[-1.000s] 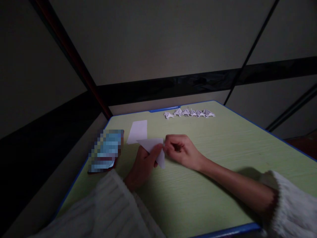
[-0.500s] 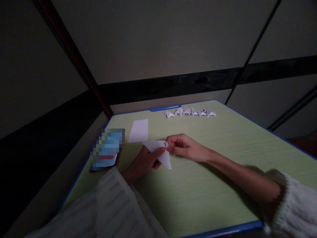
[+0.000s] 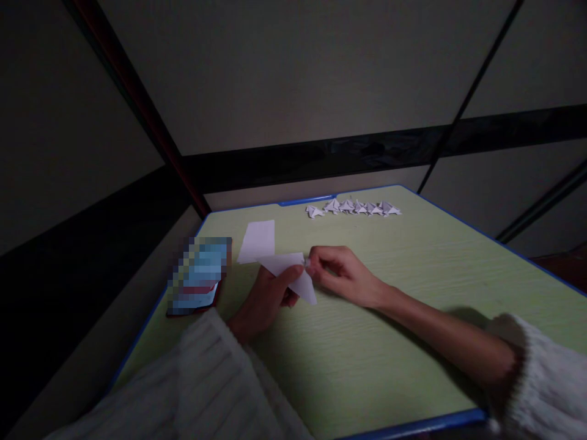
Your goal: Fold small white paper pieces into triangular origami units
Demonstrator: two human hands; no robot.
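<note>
Pale green tabletop [image 3: 389, 354] | folded paper [image 3: 280, 261] held over it, slightly shifted since a moment ago | left fingers [image 3: 290, 276] pinch its body, right fingers [image 3: 317, 258] its corner | corner work seems unfinished

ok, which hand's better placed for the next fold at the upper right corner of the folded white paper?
Probably the right hand: its fingertips appear to pinch the folded white paper at that corner. The left hand looks committed to steadying it, thumb on top.
</note>
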